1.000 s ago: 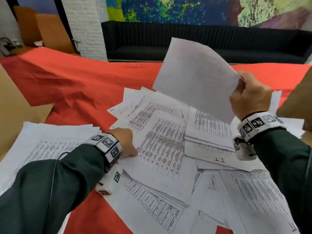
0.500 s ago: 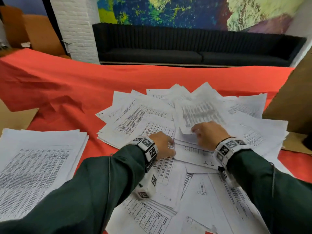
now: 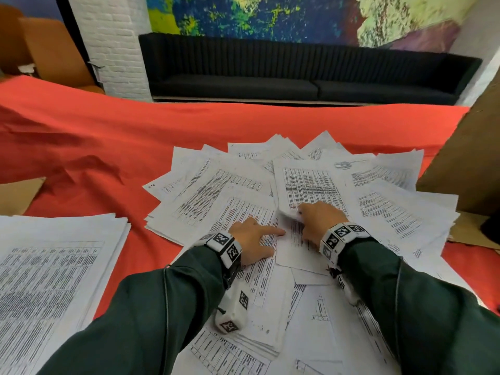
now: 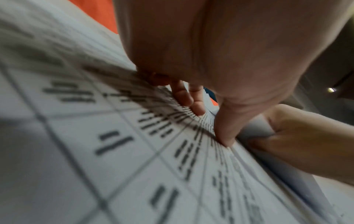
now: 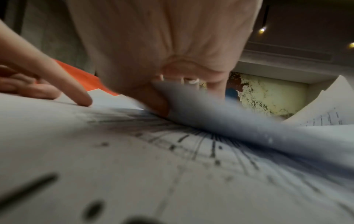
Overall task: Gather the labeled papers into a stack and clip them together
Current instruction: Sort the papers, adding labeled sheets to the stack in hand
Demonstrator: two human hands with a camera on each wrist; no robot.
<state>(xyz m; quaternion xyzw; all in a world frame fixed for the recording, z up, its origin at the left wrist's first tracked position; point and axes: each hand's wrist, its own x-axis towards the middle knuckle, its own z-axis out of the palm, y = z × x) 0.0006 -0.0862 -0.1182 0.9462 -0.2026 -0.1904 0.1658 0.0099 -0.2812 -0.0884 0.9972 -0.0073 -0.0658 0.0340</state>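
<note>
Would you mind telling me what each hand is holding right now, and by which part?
The right hand grips a printed sheet by its near edge. The left hand holds nothing; its straight fingers press on the loose papers.

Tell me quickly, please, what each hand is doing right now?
Left hand: open, fingers spread, pressing flat on the papers.
Right hand: grips the near edge of one sheet.
</note>
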